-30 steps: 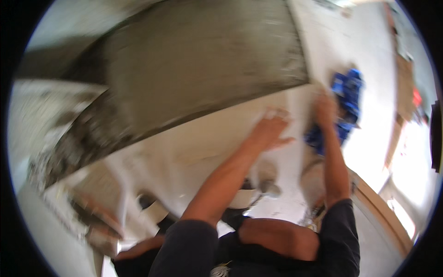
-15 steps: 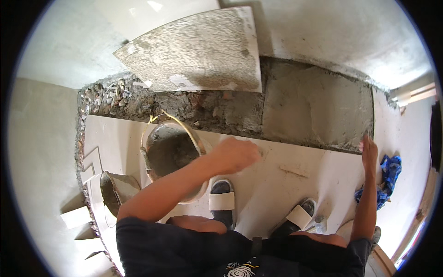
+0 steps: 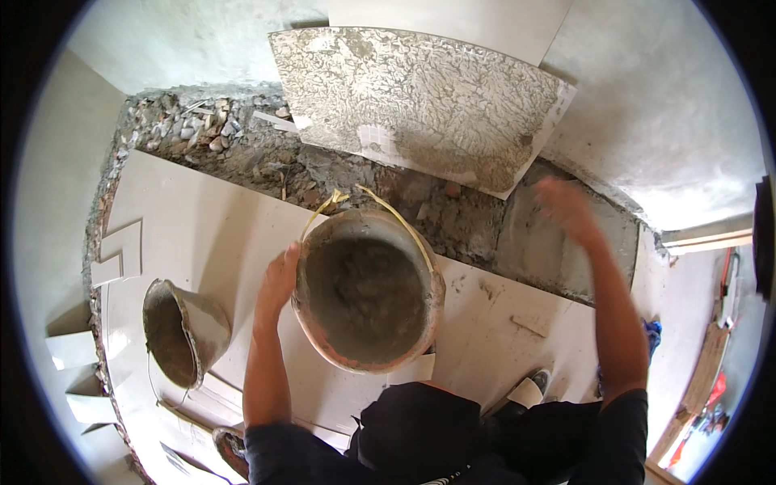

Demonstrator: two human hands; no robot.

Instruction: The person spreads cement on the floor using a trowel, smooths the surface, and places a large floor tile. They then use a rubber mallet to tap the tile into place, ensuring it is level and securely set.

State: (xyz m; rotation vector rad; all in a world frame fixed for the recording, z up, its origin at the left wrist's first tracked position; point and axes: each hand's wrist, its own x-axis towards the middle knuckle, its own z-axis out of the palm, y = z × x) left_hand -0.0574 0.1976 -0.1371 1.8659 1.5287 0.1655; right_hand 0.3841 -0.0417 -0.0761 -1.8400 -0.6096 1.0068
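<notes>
While the left hand [image 3: 280,276] touches one bucket [image 3: 434,303], one pail [image 3: 208,323] sits nearby.

Right hand [image 3: 568,208] motion-blurred; can't make out individual fingers. Left hand [image 3: 279,276] at left side of the bucket [image 3: 356,227]; can't tell if it grips the rim. Bucket and dark clothing [image 3: 420,436] hide most of the left slipper [image 3: 411,373]. Blue cloth [image 3: 653,335] mostly behind right forearm [image 3: 616,323]. Shirt print [image 3: 449,477] cut off by bottom edge. Dark object [image 3: 761,238], far right, clipped by fisheye edge. Red item [image 3: 717,388] too small to ID.
</notes>
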